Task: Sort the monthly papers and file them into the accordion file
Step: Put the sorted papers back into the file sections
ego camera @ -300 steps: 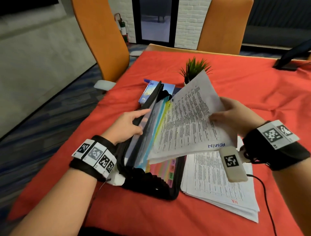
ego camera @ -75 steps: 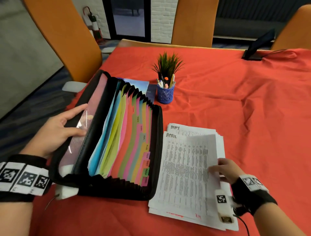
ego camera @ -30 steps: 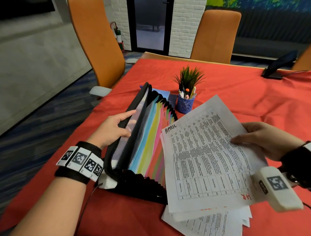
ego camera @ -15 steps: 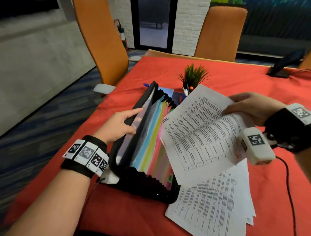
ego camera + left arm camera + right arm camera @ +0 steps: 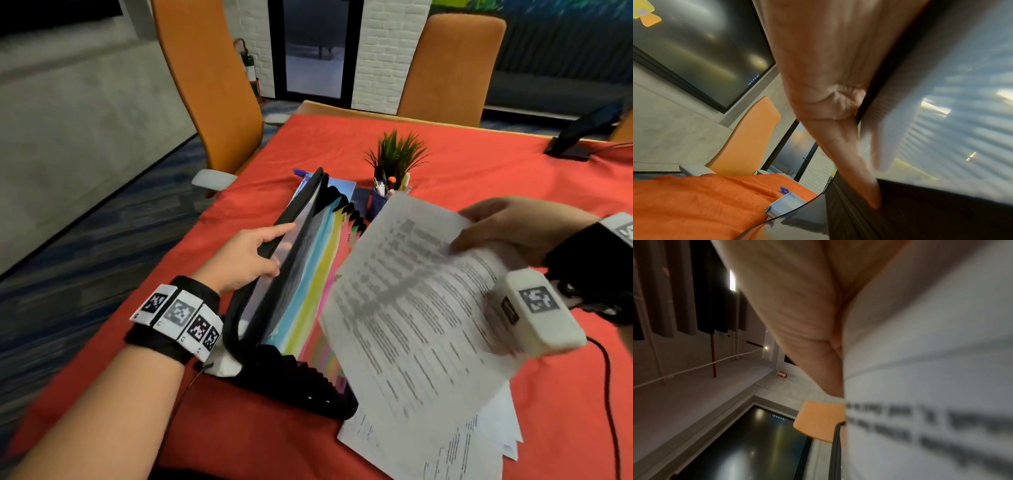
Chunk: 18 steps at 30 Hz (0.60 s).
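Observation:
A black accordion file stands open on the red tablecloth, its coloured dividers fanned out. My left hand holds its front flap back, index finger along the outer edge and thumb behind the clear pocket; the left wrist view shows the same hand on the flap. My right hand grips a few printed sheets by their far right edge. They hang tilted and blurred over the file's right half, hiding the tabs there. In the right wrist view the fingers press the paper.
A stack of printed papers lies on the cloth right of the file. Behind the file are a blue booklet and a pen cup with a small plant. Two orange chairs stand at the far edges. A dark stand sits far right.
My right hand has swung the sheets down and left, so they now hang over the file's dividers. My left hand has kept its hold on the flap.

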Motion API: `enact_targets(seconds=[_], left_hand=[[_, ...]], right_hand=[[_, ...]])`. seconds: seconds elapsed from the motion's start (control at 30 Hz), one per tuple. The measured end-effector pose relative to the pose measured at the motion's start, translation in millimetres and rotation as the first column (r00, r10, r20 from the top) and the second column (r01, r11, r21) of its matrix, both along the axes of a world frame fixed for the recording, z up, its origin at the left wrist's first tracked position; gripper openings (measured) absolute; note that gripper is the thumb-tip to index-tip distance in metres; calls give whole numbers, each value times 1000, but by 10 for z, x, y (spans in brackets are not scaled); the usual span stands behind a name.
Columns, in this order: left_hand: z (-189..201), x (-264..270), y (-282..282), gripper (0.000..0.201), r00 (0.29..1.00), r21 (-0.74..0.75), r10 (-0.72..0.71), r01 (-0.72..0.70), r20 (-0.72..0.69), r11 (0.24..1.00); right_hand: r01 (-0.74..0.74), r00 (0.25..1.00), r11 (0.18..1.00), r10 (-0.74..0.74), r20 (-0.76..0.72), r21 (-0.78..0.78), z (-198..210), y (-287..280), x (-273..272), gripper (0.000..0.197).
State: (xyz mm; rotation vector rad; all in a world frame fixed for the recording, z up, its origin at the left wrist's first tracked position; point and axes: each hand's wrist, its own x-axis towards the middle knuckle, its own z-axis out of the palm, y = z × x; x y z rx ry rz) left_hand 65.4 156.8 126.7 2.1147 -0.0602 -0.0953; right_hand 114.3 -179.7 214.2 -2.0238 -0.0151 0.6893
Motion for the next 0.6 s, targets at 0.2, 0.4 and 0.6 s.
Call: enact_targets(seconds=[0.2,0.4,0.6], left_hand=[[6,-2,-8,76,1000,3,-8,8,0,1000],[63,-4,38,76,1000,-11,-13,13,4,1000],[138,-27,167,79,999,-24,30,-31,-12,999]], right_hand=[[126,985,992,-123,123,-11,-252,56,80,24],[244,947,963,-211,244,-116,-470,61,284,15],[204,969,935,-152,192,-289,-517,49,291,22]])
